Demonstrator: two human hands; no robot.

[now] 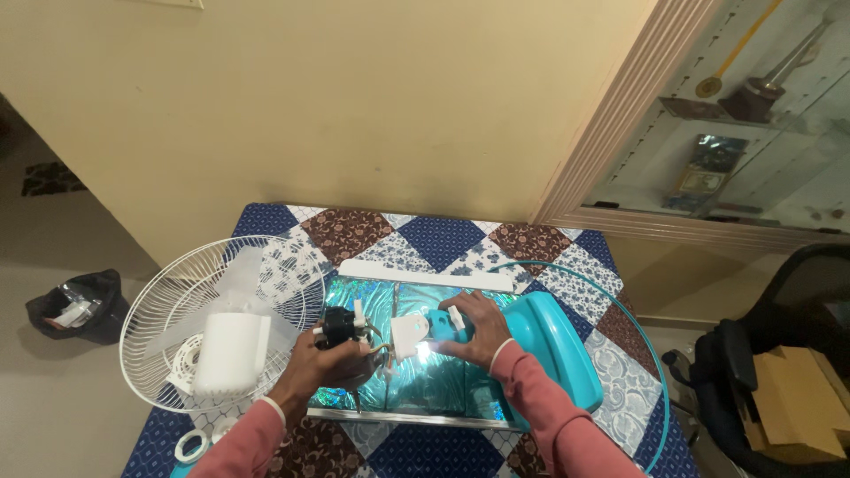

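- The left hand (341, 361) covers most of the black motor part (339, 326); its grip on it is not clear.
- The bottom edge cuts off both pink sleeves (567, 425) and the near corner of the table (425, 456).
- The white ring (189, 445) is too small to tell.
- The items in the glass cabinet (735, 124) are blurred by reflection.

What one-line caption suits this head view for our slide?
Left hand grips a black motor part while right hand steadies a teal plastic fan housing.
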